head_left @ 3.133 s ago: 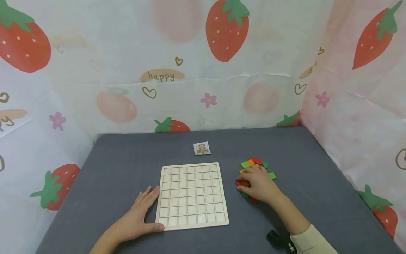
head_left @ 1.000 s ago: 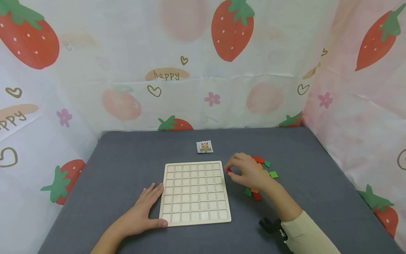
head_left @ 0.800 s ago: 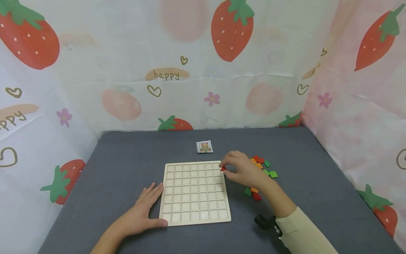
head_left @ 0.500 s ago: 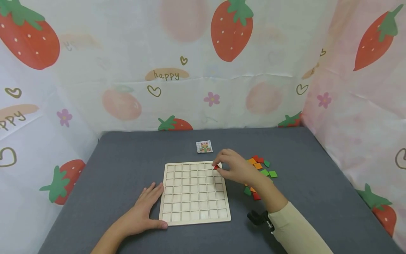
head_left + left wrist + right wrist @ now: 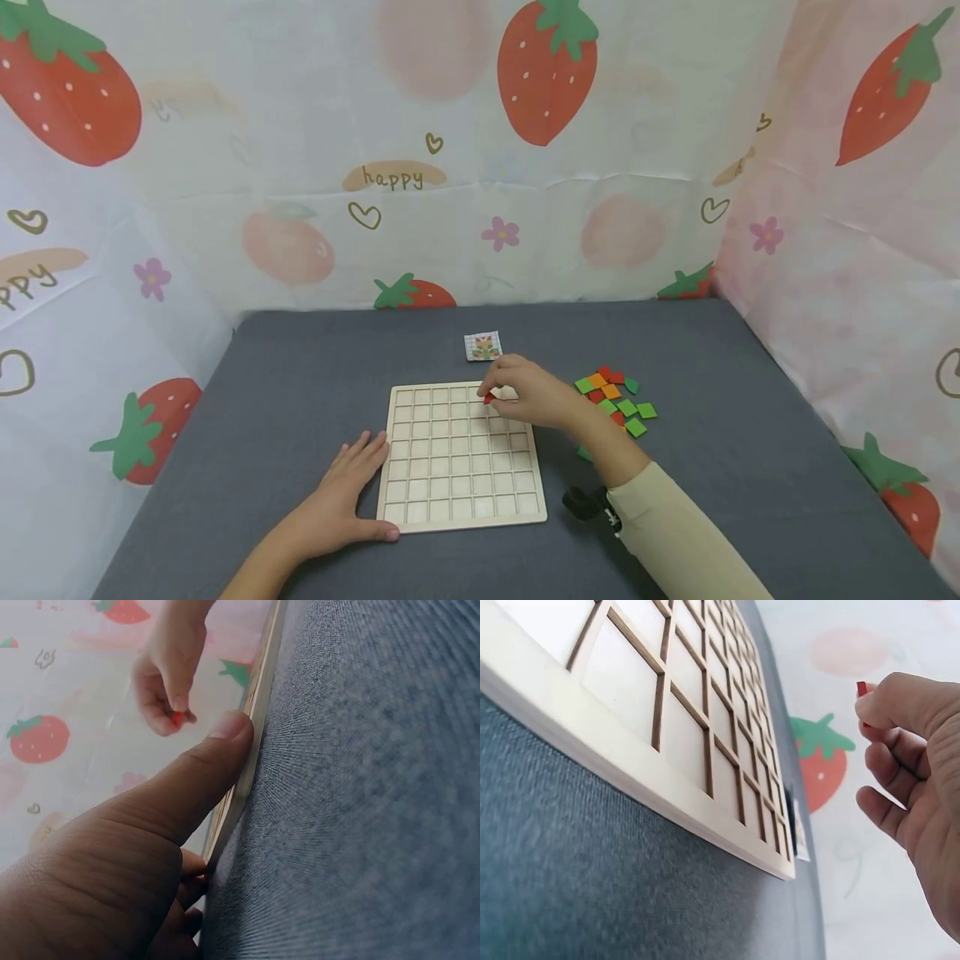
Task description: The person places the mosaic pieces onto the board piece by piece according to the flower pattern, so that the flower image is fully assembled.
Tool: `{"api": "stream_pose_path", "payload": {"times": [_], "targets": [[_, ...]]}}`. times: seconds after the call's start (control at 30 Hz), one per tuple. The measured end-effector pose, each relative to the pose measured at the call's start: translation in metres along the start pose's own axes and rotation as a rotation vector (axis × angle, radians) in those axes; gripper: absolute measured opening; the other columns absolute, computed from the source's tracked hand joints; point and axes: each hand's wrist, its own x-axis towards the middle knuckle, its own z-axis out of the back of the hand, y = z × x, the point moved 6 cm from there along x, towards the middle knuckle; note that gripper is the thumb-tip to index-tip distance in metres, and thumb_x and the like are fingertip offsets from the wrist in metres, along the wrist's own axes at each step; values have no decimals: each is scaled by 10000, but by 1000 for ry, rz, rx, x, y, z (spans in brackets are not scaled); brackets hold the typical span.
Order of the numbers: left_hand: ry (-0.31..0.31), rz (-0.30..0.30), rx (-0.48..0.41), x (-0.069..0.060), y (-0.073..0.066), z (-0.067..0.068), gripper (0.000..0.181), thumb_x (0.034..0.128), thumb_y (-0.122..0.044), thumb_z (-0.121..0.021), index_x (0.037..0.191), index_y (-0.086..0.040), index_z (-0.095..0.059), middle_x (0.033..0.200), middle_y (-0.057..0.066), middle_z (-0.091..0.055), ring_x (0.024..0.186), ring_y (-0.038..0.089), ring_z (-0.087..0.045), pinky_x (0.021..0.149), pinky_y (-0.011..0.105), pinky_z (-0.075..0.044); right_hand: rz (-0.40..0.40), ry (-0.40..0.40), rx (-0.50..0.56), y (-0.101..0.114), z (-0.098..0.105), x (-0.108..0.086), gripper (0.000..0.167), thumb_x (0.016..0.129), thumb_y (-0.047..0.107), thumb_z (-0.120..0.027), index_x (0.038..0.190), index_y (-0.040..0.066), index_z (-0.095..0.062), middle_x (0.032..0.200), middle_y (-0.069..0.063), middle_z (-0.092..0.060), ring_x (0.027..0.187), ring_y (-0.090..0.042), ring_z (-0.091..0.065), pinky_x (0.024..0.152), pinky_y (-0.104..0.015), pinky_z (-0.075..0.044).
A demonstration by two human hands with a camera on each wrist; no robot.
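A square wooden grid board (image 5: pixel 461 527) lies on the grey table, its cells bare. My left hand (image 5: pixel 333 500) rests along its left side with fingers spread; in the left wrist view the thumb (image 5: pixel 202 761) touches the board's edge. Above the upper right part of the grid, my right hand (image 5: pixel 532 393) pinches a small red tile (image 5: pixel 489 398) between thumb and fingers. The right wrist view shows this red tile (image 5: pixel 862 690) edge-on at the fingertips, raised clear of the board.
Loose red, orange and green tiles (image 5: pixel 626 407) lie to the right of the board, partly behind the right forearm. A small patterned card (image 5: pixel 482 347) lies beyond the board. A black device (image 5: pixel 581 503) sits at the right wrist. Strawberry-print cloth (image 5: pixel 420 233) walls the table.
My right hand has gone from the tile pile leftward to over the board, carrying the red tile. The left hand has kept its place at the board's side. The view shifted slightly.
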Motion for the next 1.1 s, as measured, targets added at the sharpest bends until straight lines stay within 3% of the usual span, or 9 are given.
{"api": "stream_pose_path", "payload": {"times": [0.27, 0.43, 0.63, 1.1], "targets": [[6, -12, -19, -1, -1, 2, 1282, 667, -702, -826, 1623, -56, -269, 1710, 110, -168, 1592, 327, -85, 1288, 490, -13, 28, 32, 1, 0, -10, 17, 157, 983, 103, -665, 1116, 99, -750, 1124, 24, -621, 1054, -168, -570, 882, -331, -525], [20, -7, -24, 0, 0, 2, 1285, 668, -707, -823, 1623, -54, -264, 1707, 103, -181, 1595, 305, -72, 1283, 517, -23, 32, 67, 12, 1, -18, 26, 171, 990, 97, -656, 1128, 89, -757, 1145, 10, -625, 1065, -184, -587, 941, -338, -529], [25, -5, -17, 0, 2, 1, 1295, 662, -721, -817, 1624, -55, -261, 1706, 91, -190, 1597, 290, -70, 1285, 500, -22, 51, 90, 22, 1, -26, 35, 174, 988, 79, -654, 1125, 82, -762, 1142, -8, -639, 1060, -231, -615, 925, -335, -532], [28, -15, -16, 0, -1, 2, 1281, 670, -700, -826, 1613, -30, -275, 1698, 102, -214, 1595, 295, -75, 1275, 543, -36, 65, 183, -7, -9, -51, 52, 156, 1002, 104, -664, 1092, 153, -781, 1088, 35, -631, 992, -129, -542, 835, -252, -509]]}}
